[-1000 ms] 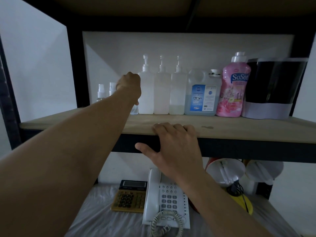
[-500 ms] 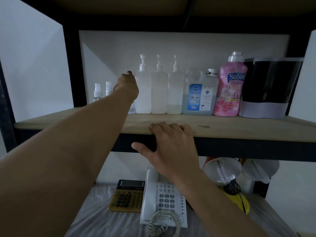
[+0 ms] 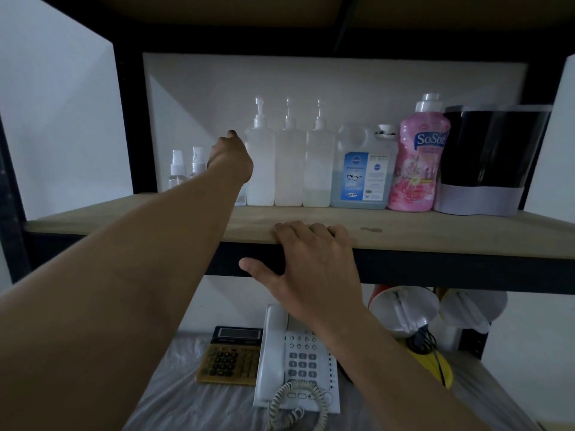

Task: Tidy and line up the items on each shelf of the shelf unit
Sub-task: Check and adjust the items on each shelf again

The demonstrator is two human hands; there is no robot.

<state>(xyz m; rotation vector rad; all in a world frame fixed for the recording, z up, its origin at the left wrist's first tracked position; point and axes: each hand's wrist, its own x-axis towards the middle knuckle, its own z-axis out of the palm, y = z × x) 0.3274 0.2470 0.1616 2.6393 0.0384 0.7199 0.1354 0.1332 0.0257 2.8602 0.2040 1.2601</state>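
Head view: two small spray bottles [image 3: 185, 166] are seen just left of the left hand [image 3: 231, 158], whose grip cannot be told; three pump bottles [image 3: 290, 169] stand immediately right. The right hand [image 3: 311, 265] is laid open, empty, on the shelf edge [image 3: 435, 241].

You're facing a pale tan wooden shelf [image 3: 435, 231] in a black metal frame [image 3: 435, 272]. On it you see three cloudy white pump bottles [image 3: 289, 169], two small clear spray bottles [image 3: 177, 169], a see-through jug [image 3: 362, 172] with bluish liquid and a blue-and-white label (a glasses drawing on it), a pink bottle [image 3: 417, 163] with a white cap and flower print, and a black bin [image 3: 485, 150] with a white band. Below you lie a white telephone [image 3: 295, 362], a yellowish calculator [image 3: 230, 362] with dark keys, and something yellow [image 3: 435, 365].
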